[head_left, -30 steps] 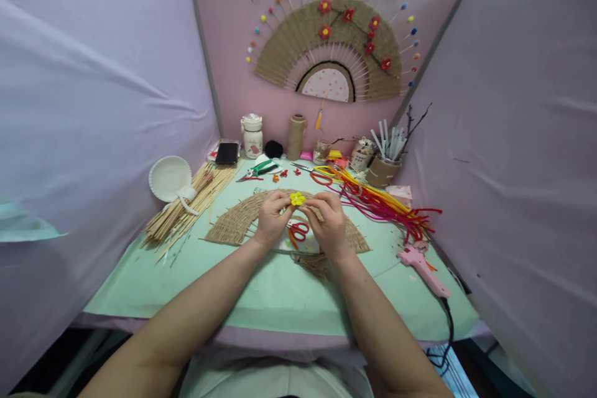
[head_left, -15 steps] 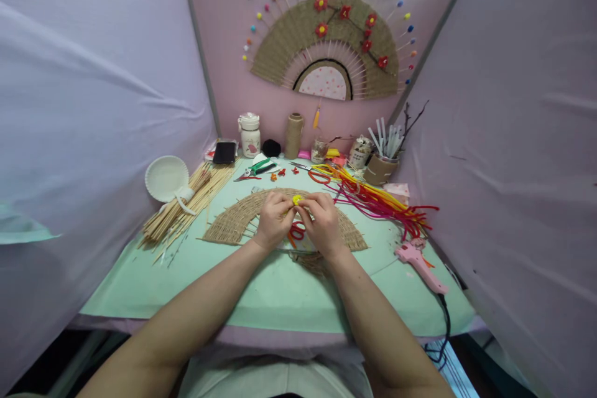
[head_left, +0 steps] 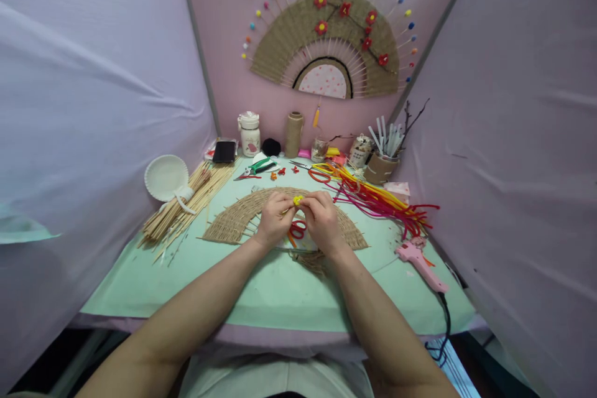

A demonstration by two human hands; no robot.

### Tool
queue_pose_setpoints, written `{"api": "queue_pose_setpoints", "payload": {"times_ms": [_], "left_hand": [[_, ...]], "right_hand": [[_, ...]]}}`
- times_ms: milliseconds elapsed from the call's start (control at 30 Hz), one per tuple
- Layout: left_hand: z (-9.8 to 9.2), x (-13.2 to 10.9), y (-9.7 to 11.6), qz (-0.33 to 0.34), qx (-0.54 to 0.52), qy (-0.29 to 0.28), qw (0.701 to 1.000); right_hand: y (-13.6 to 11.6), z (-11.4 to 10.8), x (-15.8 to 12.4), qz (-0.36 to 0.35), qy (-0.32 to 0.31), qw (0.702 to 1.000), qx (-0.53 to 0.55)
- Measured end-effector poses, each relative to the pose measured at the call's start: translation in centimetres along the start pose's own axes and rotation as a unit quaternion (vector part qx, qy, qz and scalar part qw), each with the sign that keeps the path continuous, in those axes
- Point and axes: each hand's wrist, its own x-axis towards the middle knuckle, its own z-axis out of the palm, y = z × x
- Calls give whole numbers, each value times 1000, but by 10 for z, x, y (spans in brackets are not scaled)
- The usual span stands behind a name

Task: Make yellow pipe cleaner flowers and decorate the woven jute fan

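Between my fingertips is a small yellow bent pipe cleaner [head_left: 297,200], looped into a flower-like shape. My left hand [head_left: 275,217] pinches it from the left, and my right hand [head_left: 321,217] grips its other side with thumb and fingers. Both hands hover over a woven twine fan [head_left: 237,214] lying on the table, hiding its middle. Below them, red-handled scissors [head_left: 297,229] show between the wrists. A bundle of loose twine [head_left: 312,263] lies at the fan's lower edge.
Yellow, red and pink pipe cleaners [head_left: 373,199] lie to the right, near a pink glue gun [head_left: 422,266]. Bamboo sticks [head_left: 181,214] are bundled at left. Green-handled pliers [head_left: 261,166] and small red flowers [head_left: 282,171] lie behind the fan. A finished fan [head_left: 280,43] hangs on the wall.
The yellow piece has turned slightly between my fingertips, and its loops show a little more. My fingers have shifted only slightly; the rest is the same.
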Motion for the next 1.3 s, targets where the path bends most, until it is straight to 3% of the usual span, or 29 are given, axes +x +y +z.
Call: {"api": "queue_pose_setpoints", "payload": {"times_ms": [200, 567, 667, 867, 1300], "left_hand": [[0, 6, -12, -40, -93, -2, 995], [3, 4, -17, -39, -113, -71, 990], [3, 4, -17, -36, -93, -71, 992], [-1, 4, -13, -31, -25, -34, 999], [1, -2, -4, -18, 81, -13, 996]], "right_hand": [[-1, -13, 6, 116, 95, 984, 97], [7, -10, 8, 263, -33, 929, 259], [4, -14, 8, 239, -14, 944, 229], [-2, -11, 5, 121, 6, 989, 82], [-4, -4, 0, 44, -10, 998, -46]]}}
